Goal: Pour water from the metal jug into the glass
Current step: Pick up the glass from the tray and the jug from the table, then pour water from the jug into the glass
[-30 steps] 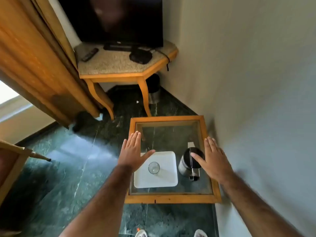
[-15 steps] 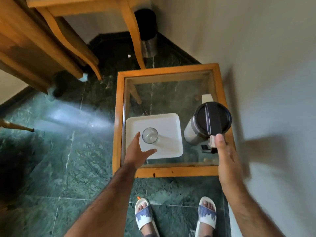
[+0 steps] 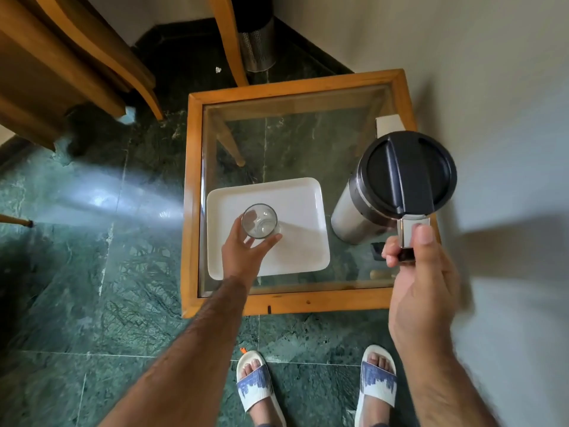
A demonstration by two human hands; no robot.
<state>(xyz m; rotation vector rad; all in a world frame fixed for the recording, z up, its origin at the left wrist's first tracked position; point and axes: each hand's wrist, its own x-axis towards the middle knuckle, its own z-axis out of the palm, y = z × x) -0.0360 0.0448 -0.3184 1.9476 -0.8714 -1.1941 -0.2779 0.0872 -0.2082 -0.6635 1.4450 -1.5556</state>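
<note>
A clear empty glass [image 3: 260, 224] stands upright on a white tray [image 3: 297, 251] on a low glass-topped table [image 3: 280, 302]. My left hand [image 3: 243, 254] wraps its fingers and thumb around the glass from the near side. The metal jug [image 3: 354, 215], steel-bodied with a black lid [image 3: 406, 172], stands at the table's right side, close to the wall. My right hand [image 3: 418, 272] pinches the jug's handle [image 3: 406, 238] between thumb and fingers. The jug looks upright.
A white wall runs along the right. Wooden table legs [image 3: 228, 38] and a perforated steel bin [image 3: 257, 47] stand beyond the glass table. The green marble floor [image 3: 77, 272] spreads to the left. My sandalled feet [image 3: 255, 386] are just below the table's front edge.
The view has closed in on the table. My left hand moved forward and closed around the glass. My right hand took hold of the jug's handle.
</note>
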